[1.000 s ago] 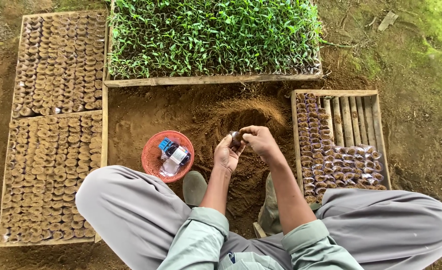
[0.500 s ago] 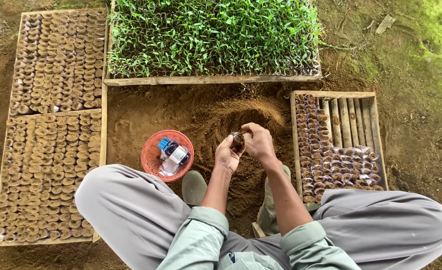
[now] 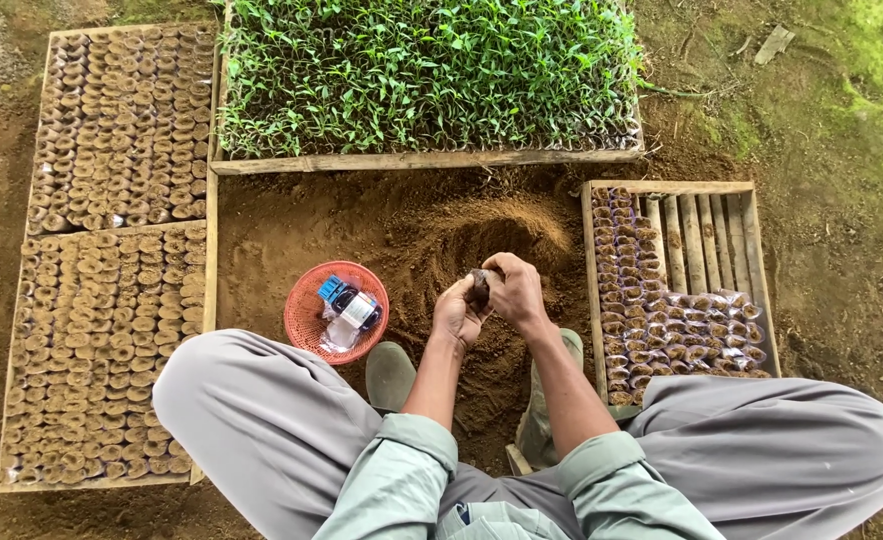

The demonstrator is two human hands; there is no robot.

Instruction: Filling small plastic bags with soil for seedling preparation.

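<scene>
Bare brown earth floor [image 3: 292, 215] under soft daylight, with green moss [image 3: 877, 70] at the far right

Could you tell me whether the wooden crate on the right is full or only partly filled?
Partly filled: the wooden crate shows bare slats at its upper right, with small soil pots elsewhere.

Red-orange mesh basket [image 3: 305, 318] holding blue-capped bottle [image 3: 347, 302] with white label; vivid green seedlings [image 3: 422, 70] in pale wooden tray [image 3: 422, 159]; tan-brown soil pots [image 3: 112, 250] in dense rows; reddish-brown soil mound [image 3: 482, 225]; grey trousers [image 3: 262, 420]; pale green sleeves [image 3: 402, 480].
</scene>
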